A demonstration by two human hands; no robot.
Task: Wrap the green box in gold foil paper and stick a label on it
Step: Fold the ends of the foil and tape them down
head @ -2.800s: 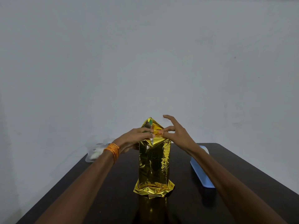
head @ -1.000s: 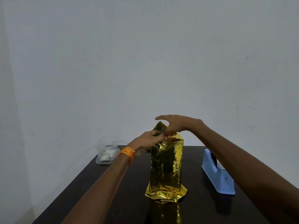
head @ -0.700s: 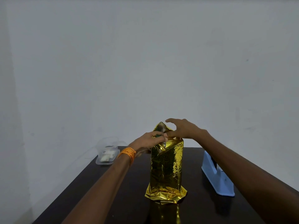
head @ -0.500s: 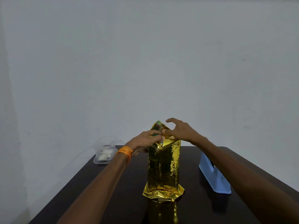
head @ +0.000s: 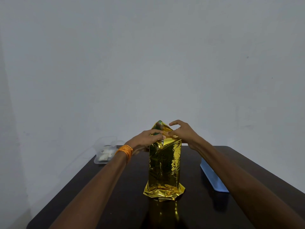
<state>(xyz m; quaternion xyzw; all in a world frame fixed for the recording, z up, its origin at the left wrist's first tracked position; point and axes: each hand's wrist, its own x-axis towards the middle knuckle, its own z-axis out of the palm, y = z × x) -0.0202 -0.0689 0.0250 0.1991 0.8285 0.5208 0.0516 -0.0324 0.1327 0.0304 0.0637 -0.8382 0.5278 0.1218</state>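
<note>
The left hand (head: 146, 138) and right hand (head: 181, 133) both pinch the crinkled gold foil paper (head: 165, 166) at its top fold, centre frame; the right has come down beside it. The tall green box (head: 156, 134) stands wrapped on the dark table (head: 115, 187), its peak not yet flattened.

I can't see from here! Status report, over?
Left hand, right hand pinch gold foil top. Green box upright, green peeking. Blue dispenser aside, not blocking.

Plain pale grey-white wall (head: 148, 55) fills most of the view, with a few small dark specks on the right and a faint corner at far left. Dark glossy table (head: 115, 204) stands in front, its top reflective. Light is dim and even.
</note>
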